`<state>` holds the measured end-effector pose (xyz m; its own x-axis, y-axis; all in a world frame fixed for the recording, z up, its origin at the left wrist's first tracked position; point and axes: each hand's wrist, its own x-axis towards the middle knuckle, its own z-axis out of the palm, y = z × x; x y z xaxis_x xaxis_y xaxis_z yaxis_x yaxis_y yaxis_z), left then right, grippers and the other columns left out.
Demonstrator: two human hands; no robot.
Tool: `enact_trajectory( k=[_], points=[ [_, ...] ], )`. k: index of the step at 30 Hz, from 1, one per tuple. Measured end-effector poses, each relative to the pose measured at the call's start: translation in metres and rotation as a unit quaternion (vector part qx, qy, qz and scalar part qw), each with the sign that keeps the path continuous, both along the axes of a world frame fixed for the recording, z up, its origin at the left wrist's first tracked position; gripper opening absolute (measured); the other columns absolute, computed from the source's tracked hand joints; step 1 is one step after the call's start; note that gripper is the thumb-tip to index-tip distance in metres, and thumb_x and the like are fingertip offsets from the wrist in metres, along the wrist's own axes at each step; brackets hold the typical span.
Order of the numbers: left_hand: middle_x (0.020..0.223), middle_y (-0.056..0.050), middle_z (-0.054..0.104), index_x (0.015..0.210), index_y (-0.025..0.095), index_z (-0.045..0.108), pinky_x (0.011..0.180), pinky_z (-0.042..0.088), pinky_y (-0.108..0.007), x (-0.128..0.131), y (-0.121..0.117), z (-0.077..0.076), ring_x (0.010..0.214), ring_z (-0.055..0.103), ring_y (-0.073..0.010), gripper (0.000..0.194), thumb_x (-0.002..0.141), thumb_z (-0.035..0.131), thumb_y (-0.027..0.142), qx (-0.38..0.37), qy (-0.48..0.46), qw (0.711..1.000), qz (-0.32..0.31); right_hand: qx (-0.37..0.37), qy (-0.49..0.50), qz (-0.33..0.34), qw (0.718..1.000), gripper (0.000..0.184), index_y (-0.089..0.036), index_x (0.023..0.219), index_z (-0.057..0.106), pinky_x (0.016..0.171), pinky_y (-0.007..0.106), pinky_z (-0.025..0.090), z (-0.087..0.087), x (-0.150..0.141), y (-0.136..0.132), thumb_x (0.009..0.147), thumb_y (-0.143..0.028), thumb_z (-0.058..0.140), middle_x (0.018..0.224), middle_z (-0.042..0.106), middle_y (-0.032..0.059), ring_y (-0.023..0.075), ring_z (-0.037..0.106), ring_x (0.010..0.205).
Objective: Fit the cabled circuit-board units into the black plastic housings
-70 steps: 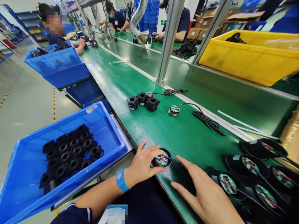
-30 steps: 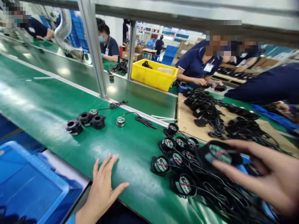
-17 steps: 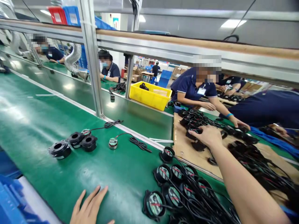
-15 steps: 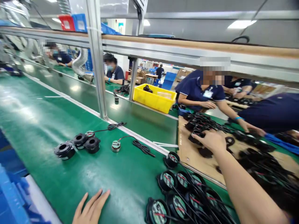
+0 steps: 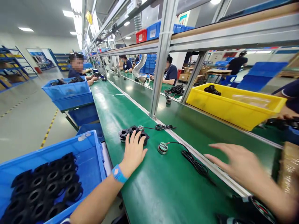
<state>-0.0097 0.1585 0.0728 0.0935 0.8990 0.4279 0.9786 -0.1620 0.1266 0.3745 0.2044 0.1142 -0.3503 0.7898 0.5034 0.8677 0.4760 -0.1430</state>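
My left hand (image 5: 133,151), with a blue wristband, reaches over a cluster of black round housings (image 5: 123,134) on the green bench. Its fingers are stretched and partly cover the housings; whether they touch cannot be made out. Beside the cluster sits a small round part with a green circuit board (image 5: 140,128) and a black cable. Nearer me, a second round circuit-board part (image 5: 163,148) trails a coiled black cable (image 5: 195,161). My right hand (image 5: 240,165), slightly blurred, hangs open above the bench's right side, thumb and fingers apart, holding nothing. Under its forearm lie blurred black housings (image 5: 259,207) with wiring.
At my left stands a blue bin (image 5: 92,149) full of black ring-shaped housings. A yellow bin (image 5: 231,107) sits across the bench at right. A metal post (image 5: 161,68) rises from the bench's middle strip. Several people work farther along.
The view has swung left. My left hand has moved forward onto the black housings. My right hand has left the black parts on the cardboard and come back over the green bench, opened.
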Motion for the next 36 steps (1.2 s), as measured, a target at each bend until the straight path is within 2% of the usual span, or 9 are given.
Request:
enact_trajectory(
  k=[4,8,14,19,22,25,29,32,36],
  points=[
    [0.151,-0.019,0.052,0.115,0.013,0.068,0.121,0.029,-0.059,0.000,0.033,0.008,0.149,0.036,-0.0409,0.039,0.079,0.082,0.019,-0.024,-0.005,0.999,-0.024,-0.087,-0.052,0.052,0.993,0.068,-0.020,0.121,0.068,0.105,0.050,0.046,-0.020,-0.104,0.022,0.081,-0.074,0.063,0.123,0.070,0.0134,0.0354,0.062,0.118],
    [0.139,-0.017,0.063,0.111,0.012,0.067,0.110,0.046,-0.048,-0.011,0.003,0.002,0.131,0.058,-0.0341,0.029,0.088,0.076,0.028,-0.050,-0.047,0.997,-0.035,-0.159,-0.074,0.034,0.984,0.058,-0.013,0.108,0.070,0.098,0.055,0.048,-0.033,-0.156,0.032,0.084,-0.066,0.064,0.100,0.073,0.0174,0.0357,0.068,0.101],
    [0.098,-0.004,0.075,0.103,0.020,0.066,0.079,0.056,-0.032,-0.037,-0.065,-0.013,0.089,0.072,-0.0208,0.034,0.104,0.047,0.048,-0.120,-0.123,0.984,-0.051,-0.261,-0.104,0.192,0.940,0.045,-0.025,0.135,0.062,0.096,0.034,0.052,-0.025,-0.156,0.004,0.091,-0.033,0.062,0.125,0.068,0.0086,0.0222,0.066,0.112],
    [0.095,-0.008,0.074,0.112,0.017,0.060,0.078,0.054,-0.035,-0.052,-0.068,-0.019,0.089,0.072,-0.0248,0.038,0.106,0.038,0.048,-0.157,-0.155,0.975,-0.031,-0.301,-0.110,0.259,0.911,0.064,-0.038,0.140,0.057,0.107,0.037,0.045,-0.020,-0.157,-0.039,0.084,-0.008,0.052,0.144,0.059,0.0000,0.0205,0.059,0.126],
    [0.106,-0.012,0.074,0.137,0.015,0.046,0.084,0.054,-0.041,-0.054,-0.064,-0.018,0.097,0.072,-0.0285,0.044,0.106,0.041,0.045,-0.158,-0.159,0.975,-0.013,-0.286,-0.082,0.192,0.935,0.066,-0.026,0.148,0.047,0.106,0.044,0.047,-0.026,-0.164,-0.058,0.085,-0.029,0.066,0.145,0.057,0.0104,0.0278,0.057,0.130],
    [0.130,-0.017,0.066,0.143,0.017,0.042,0.099,0.049,-0.050,-0.052,-0.068,-0.014,0.120,0.063,-0.0337,0.050,0.103,0.049,0.046,-0.101,-0.163,0.981,-0.015,-0.261,-0.066,0.097,0.958,0.057,-0.014,0.125,0.061,0.088,0.053,0.053,-0.031,-0.170,-0.066,0.086,-0.055,0.067,0.114,0.070,0.0188,0.0358,0.068,0.104],
    [0.134,-0.014,0.063,0.140,0.021,0.045,0.106,0.048,-0.044,-0.042,-0.096,-0.013,0.123,0.061,-0.0265,0.048,0.099,0.058,0.043,0.027,-0.245,0.960,-0.136,-0.263,-0.068,0.135,0.953,0.035,-0.019,0.117,0.064,0.090,0.046,0.051,-0.026,-0.170,-0.081,0.090,-0.040,0.068,0.108,0.073,0.0116,0.0284,0.069,0.100],
    [0.130,-0.013,0.066,0.144,0.020,0.042,0.099,0.054,-0.040,-0.029,-0.126,-0.024,0.114,0.067,-0.0245,0.063,0.094,0.064,0.052,-0.040,-0.279,0.927,-0.248,-0.288,-0.070,0.207,0.932,0.044,-0.026,0.131,0.058,0.096,0.044,0.049,-0.021,-0.167,-0.109,0.090,-0.031,0.071,0.124,0.071,0.0074,0.0249,0.066,0.109],
    [0.128,-0.014,0.069,0.139,0.018,0.049,0.104,0.049,-0.047,-0.019,-0.154,-0.045,0.122,0.064,-0.0306,0.071,0.088,0.063,0.066,-0.131,-0.274,0.908,-0.287,-0.301,-0.012,0.213,0.929,0.049,-0.025,0.132,0.056,0.088,0.044,0.052,-0.029,-0.169,-0.159,0.088,-0.032,0.076,0.117,0.072,0.0063,0.0243,0.067,0.097]
  ],
)
